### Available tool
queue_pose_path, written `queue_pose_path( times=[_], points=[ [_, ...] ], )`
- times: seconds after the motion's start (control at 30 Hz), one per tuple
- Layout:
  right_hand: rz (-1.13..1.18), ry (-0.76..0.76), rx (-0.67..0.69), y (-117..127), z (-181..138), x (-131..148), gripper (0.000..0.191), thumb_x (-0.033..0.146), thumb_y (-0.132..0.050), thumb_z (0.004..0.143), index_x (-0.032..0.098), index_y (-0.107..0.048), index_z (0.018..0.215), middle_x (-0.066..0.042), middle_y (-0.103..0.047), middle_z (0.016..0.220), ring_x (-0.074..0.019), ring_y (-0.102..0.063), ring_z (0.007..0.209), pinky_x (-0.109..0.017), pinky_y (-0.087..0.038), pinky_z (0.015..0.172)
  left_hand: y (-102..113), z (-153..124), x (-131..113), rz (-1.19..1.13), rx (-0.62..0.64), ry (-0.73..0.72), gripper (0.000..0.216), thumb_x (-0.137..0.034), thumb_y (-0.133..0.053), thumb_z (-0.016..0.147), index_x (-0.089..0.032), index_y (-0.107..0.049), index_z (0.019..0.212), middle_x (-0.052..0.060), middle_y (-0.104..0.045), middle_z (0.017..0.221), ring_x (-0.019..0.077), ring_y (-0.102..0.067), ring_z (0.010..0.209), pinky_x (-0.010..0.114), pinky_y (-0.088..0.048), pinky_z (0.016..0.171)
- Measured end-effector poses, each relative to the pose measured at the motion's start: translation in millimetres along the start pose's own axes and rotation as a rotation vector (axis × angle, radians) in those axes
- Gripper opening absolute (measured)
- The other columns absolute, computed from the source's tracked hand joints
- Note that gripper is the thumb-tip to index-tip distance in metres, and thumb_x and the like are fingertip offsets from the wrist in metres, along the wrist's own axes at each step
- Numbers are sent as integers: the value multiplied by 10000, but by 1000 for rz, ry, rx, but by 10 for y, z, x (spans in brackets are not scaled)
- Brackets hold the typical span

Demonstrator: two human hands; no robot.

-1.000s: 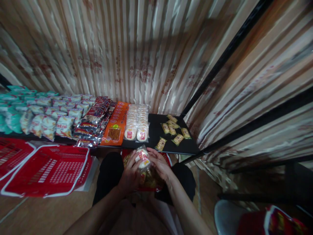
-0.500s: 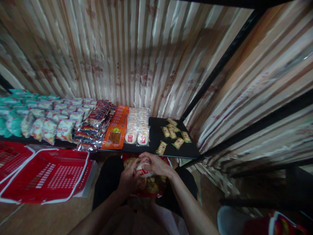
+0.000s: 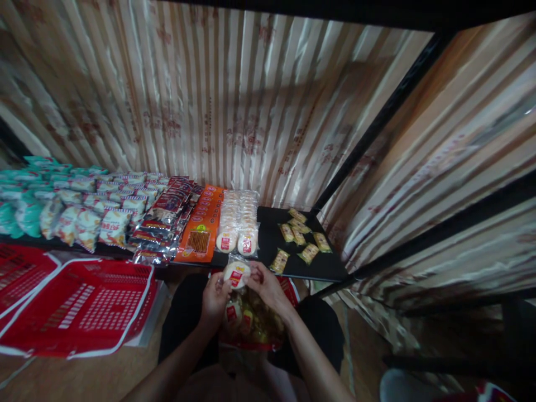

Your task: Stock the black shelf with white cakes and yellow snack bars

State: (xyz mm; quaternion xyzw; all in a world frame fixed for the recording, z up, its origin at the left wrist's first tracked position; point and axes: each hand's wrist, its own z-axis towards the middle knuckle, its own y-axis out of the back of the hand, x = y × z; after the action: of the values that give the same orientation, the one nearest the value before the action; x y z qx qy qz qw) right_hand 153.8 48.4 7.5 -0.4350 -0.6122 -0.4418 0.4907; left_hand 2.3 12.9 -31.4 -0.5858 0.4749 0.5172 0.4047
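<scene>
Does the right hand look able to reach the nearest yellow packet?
Probably yes: nothing visible stands between the right hand and the nearest yellow packet, though the hand holds a wrapped snack.

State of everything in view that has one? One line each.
Round packet: held, red label showing
Left hand: pinching the round packet's left edge
Right hand: gripping its right edge
Lap basket: holding packets, partly hidden
Left-side basket: open-topped, white handles lowered
Orange packet: lying flat
Double-row packets: lined up
Small yellow packets: scattered loose
Dark red packets: piled, overlapping
Teal packets: bunched together
Curtain: hanging in folds
</scene>
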Motion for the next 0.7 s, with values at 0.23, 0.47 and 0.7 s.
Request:
queue_pose_path(
  times=[0.23,0.47,0.7],
  points=[
    [122,-8,-26,-189,105,-112,299,408,-637,658,222,-588,887,-4,-653,789,-155,-599,699,-289,-476,698,-83,112,35,16,-36,47,356,-411,-532,710,-136,-540,936,25,-590,753,113,-568,560,223,-465,480],
    [-199,73,-153,-40,298,-220,297,338,-525,747,221,-599,1010,-11,-673,863,-167,-600,753,-295,-480,714,-72,146,123,250,-159,-183,437,-259,-445,768,-112,-469,1178,140,-512,1109,115,-598,684,327,-537,715],
    [-362,124,-184,-157,573,-210,318,304,-491,766,211,-605,1048,-31,-670,899,-176,-604,786,-312,-476,765,-116,215,170,385,-114,-333,427,-201,-360,821,-131,-460,1230,157,-401,1315,186,-560,1048,360,-472,919]
  ],
)
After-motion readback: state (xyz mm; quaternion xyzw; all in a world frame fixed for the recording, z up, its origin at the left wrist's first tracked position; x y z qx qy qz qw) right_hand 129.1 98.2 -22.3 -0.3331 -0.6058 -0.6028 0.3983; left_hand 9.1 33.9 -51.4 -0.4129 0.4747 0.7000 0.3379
